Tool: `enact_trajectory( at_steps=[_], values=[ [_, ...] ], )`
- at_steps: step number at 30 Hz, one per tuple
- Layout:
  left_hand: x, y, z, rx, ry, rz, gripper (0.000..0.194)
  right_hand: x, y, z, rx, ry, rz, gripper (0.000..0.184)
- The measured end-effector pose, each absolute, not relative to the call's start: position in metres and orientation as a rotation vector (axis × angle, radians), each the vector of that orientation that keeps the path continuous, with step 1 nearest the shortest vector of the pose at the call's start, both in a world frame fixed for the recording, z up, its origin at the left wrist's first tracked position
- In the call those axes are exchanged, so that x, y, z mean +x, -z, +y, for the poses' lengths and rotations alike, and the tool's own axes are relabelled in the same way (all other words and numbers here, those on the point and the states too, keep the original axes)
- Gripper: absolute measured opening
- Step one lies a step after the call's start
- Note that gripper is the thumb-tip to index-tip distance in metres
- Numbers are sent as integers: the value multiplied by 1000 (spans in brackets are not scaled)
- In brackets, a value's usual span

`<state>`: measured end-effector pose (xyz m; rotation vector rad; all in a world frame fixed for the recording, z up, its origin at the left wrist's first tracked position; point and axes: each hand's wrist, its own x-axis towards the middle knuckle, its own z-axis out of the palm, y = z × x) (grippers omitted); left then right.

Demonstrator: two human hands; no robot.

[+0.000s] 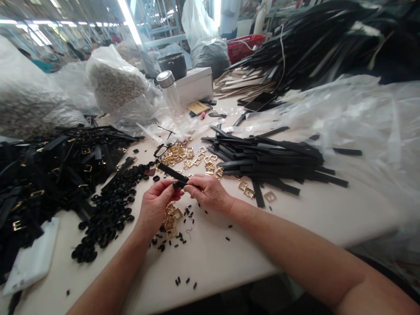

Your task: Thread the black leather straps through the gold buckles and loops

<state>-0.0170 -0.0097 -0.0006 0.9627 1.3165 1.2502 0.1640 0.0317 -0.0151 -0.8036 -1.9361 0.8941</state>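
Pinching tight, left hand [155,202] and right hand [211,192] both have their grip closed on a black strap [171,173], held above the worktop [223,258], back from its near edge! Gold buckles [175,153] lie scattered just beyond.

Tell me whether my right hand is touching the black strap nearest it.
Touching: in the head view, your right hand pinches the black strap between thumb and fingers.

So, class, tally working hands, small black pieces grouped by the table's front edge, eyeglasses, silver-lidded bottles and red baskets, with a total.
Left hand and right hand: 2
Small black pieces: 4
Eyeglasses: 1
Silver-lidded bottle: 1
Red basket: 1
Total: 9
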Motion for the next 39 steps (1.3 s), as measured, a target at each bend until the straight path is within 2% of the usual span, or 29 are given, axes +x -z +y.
enact_trajectory(
  at_steps=[16,24,31,39],
  values=[
    [-23,2,-4,873,-1168,1335,28,168,17,40,-796,-881,-2158,17],
    [-24,-1,-7,983,-1151,1310,30,168,15,40,-891,-831,-2109,21],
    [-20,-2,-8,1116,-1099,1410,31,168,20,38,-873,-619,-2262,19],
    [-21,-2,-10,1344,-1124,1423,24,168,18,37,-845,-582,-2300,23]
  ],
)
